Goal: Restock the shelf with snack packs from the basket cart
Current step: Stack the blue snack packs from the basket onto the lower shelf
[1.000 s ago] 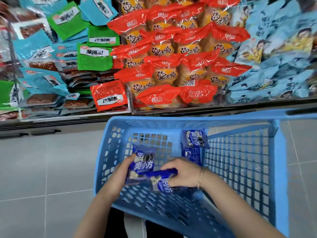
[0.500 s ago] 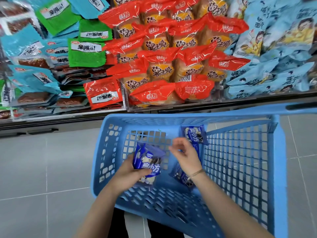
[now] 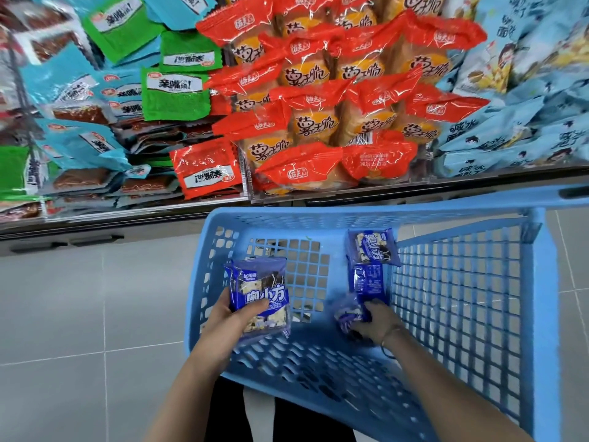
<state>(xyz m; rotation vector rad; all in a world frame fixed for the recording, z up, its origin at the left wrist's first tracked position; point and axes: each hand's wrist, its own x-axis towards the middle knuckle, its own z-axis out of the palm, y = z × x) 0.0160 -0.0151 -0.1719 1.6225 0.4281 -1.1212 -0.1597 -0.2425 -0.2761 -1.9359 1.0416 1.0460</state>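
Observation:
A light blue plastic basket cart (image 3: 462, 314) stands in front of the shelf (image 3: 223, 215). My left hand (image 3: 232, 320) holds a stack of dark blue snack packs (image 3: 261, 295) upright above the cart's left side. My right hand (image 3: 373, 323) is down on the cart's floor, fingers closed on a blurred blue pack (image 3: 345, 314). A second blue pack (image 3: 369, 280) lies just beyond that hand. A third blue pack (image 3: 371, 247) leans against the cart's far wall.
The shelf holds red-and-orange cake packs (image 3: 334, 116) in the middle, green and teal packs (image 3: 127, 90) at the left, pale blue packs (image 3: 516, 122) at the right. Grey tiled floor (image 3: 79, 314) lies left of the cart.
My left hand has lifted its blue packs up and to the left. My right hand has dropped to the cart floor on the right and closed on another blue pack.

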